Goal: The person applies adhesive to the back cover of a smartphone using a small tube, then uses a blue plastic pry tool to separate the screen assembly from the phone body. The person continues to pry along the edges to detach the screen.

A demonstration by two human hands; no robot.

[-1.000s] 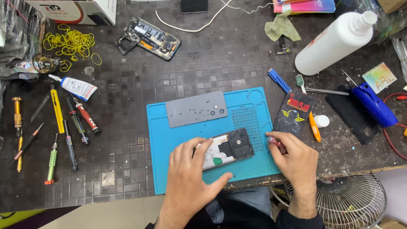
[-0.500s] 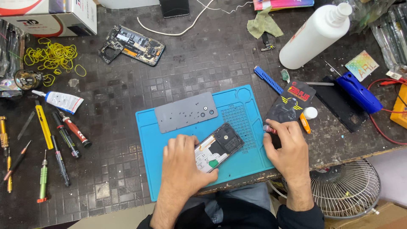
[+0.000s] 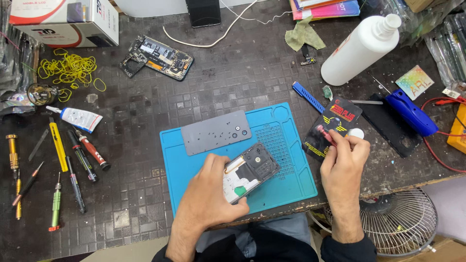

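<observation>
Left hand (image 3: 206, 196) on opened phone (image 3: 250, 171)

An opened black smartphone (image 3: 250, 171) lies on the blue silicone work mat (image 3: 286, 160) at the near middle of the dark surface (image 3: 136, 145), with a grey rectangular metal plate (image 3: 216, 132) behind it. Screwdrivers (image 3: 58, 170) lie far left, a white plastic bottle (image 3: 361, 48) far right behind.

Under the left hand (image 3: 206, 196) lies an opened phone (image 3: 250, 171), black with white and green inside, on a teal mat (image 3: 284, 187). A grey plate (image 3: 216, 132) lies just beyond; the right hand (image 3: 343, 162) pinches a red-handled tool (image 3: 325, 134) over a black, red and yellow card (image 3: 335, 119).
</observation>
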